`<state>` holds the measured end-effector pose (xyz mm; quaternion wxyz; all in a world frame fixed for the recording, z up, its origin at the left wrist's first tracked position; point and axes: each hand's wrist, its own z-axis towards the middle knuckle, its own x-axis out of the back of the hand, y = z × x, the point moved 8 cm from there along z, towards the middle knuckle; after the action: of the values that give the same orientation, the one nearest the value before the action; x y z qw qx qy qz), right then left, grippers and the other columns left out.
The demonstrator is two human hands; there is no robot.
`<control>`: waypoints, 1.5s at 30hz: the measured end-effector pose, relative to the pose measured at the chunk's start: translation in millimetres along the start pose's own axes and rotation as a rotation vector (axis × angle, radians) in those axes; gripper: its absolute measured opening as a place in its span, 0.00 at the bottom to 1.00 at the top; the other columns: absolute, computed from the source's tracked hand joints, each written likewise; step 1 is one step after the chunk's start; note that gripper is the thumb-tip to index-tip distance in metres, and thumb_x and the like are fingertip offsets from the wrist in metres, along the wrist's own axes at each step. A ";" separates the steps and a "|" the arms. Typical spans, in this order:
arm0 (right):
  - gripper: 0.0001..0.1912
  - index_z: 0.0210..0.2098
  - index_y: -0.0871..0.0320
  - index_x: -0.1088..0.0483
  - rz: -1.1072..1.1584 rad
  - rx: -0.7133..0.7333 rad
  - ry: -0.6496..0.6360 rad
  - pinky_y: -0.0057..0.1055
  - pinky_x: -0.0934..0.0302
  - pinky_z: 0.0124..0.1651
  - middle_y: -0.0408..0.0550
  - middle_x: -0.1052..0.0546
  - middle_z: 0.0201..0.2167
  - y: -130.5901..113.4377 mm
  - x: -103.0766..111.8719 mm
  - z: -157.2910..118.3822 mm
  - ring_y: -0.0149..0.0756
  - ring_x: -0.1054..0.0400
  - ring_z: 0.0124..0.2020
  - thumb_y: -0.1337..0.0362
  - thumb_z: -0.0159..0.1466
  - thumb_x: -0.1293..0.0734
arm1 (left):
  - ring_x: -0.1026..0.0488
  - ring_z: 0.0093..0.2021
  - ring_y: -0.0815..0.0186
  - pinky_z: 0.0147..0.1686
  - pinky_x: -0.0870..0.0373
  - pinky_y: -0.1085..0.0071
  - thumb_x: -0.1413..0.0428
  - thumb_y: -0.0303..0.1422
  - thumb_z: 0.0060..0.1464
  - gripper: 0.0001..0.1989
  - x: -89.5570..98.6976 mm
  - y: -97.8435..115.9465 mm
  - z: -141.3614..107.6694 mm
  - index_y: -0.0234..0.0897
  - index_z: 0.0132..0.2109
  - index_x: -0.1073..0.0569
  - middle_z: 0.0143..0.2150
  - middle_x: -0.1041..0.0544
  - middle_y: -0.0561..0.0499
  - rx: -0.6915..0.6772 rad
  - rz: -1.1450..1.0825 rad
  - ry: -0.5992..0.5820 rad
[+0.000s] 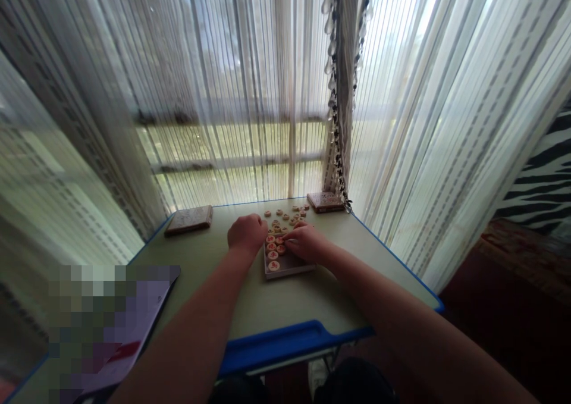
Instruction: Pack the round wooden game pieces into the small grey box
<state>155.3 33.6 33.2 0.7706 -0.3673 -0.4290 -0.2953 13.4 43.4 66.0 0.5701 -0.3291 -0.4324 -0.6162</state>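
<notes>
One tray (292, 263) mid-tabletop (200, 291), at least six discs (273, 266) showing; I'd seat each flat and snug. Left hand (247, 232) is balled up, right hand (304, 241) has bent fingers over the tray; can't tell if either's pinching anything. Farther: loose discs (286, 217), too clumped to count, then two flat boxes, far left (188, 220) and far right (325, 202).

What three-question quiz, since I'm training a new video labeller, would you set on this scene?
1. Which hand is over the tray: A, the left hand; B, the right hand?
2. True or false: some round pieces lie outside the tray.
3. Fill in: the table has ____ edging.

Key: 1. B; 2. True; 3. blue.
</notes>
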 end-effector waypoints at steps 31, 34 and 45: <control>0.13 0.38 0.51 0.26 -0.049 0.206 -0.028 0.30 0.47 0.46 0.43 0.24 0.38 -13.8 -1.8 0.9 0.35 0.36 0.39 0.67 0.56 0.39 | 0.28 0.34 0.60 0.30 0.36 0.69 0.58 0.37 0.51 0.18 -5.4 2.1 0.5 0.36 0.35 0.24 0.33 0.25 0.42 -0.026 0.020 -0.034; 0.12 0.37 0.52 0.26 -0.048 0.208 -0.032 0.30 0.47 0.46 0.43 0.24 0.38 -14.7 -1.3 0.4 0.35 0.37 0.39 0.66 0.56 0.38 | 0.28 0.34 0.60 0.31 0.36 0.69 0.58 0.37 0.51 0.18 -5.9 1.7 0.9 0.36 0.36 0.25 0.34 0.25 0.42 -0.028 0.021 -0.039; 0.13 0.37 0.52 0.26 -0.037 0.205 -0.028 0.31 0.46 0.43 0.42 0.24 0.37 -17.1 1.0 -0.3 0.35 0.38 0.38 0.69 0.55 0.38 | 0.28 0.35 0.60 0.31 0.35 0.69 0.58 0.37 0.52 0.18 -8.2 2.8 0.4 0.36 0.37 0.25 0.36 0.25 0.42 -0.034 0.022 -0.061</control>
<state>142.7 23.6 39.3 0.7924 -0.2825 -0.4745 -0.2590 17.3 47.3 59.2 0.5574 -0.3623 -0.4354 -0.6070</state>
